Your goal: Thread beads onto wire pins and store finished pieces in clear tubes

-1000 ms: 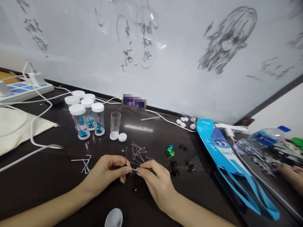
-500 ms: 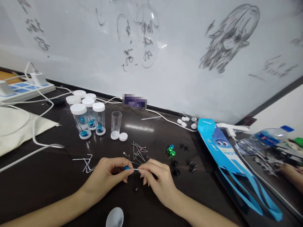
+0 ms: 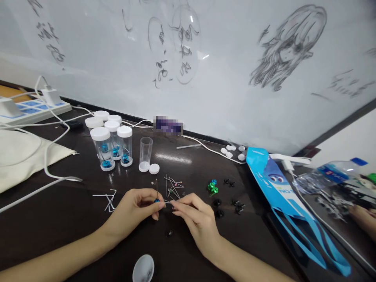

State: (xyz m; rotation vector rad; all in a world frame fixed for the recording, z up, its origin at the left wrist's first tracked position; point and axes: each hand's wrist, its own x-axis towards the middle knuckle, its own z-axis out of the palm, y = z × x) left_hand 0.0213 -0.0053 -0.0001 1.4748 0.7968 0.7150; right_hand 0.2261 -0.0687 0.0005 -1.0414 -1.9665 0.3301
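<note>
My left hand (image 3: pixel 133 207) pinches a small blue bead (image 3: pixel 156 201) with a thin wire pin standing up from it. My right hand (image 3: pixel 194 216) pinches the other end of a thin metal wire (image 3: pixel 167 202) that runs to the bead. Both hands hover just above the dark table (image 3: pixel 58 219). Behind the fingers lies a tangle of wire pins (image 3: pixel 173 187). Small green and blue beads (image 3: pixel 212 187) and several black parts (image 3: pixel 227 205) lie to the right.
Several capped clear vials (image 3: pixel 111 143) with blue beads stand at the back left, beside an open vial (image 3: pixel 145 154) and its cap (image 3: pixel 154 169). Bent wires (image 3: pixel 108 198) lie left. A blue bag (image 3: pixel 282 192), white cables, a power strip (image 3: pixel 32 109) and another person's hand (image 3: pixel 366 217) at the far right.
The hands have shifted slightly up and left, still joined by the wire. The pin at the left fingers stands upright again after tilting.
</note>
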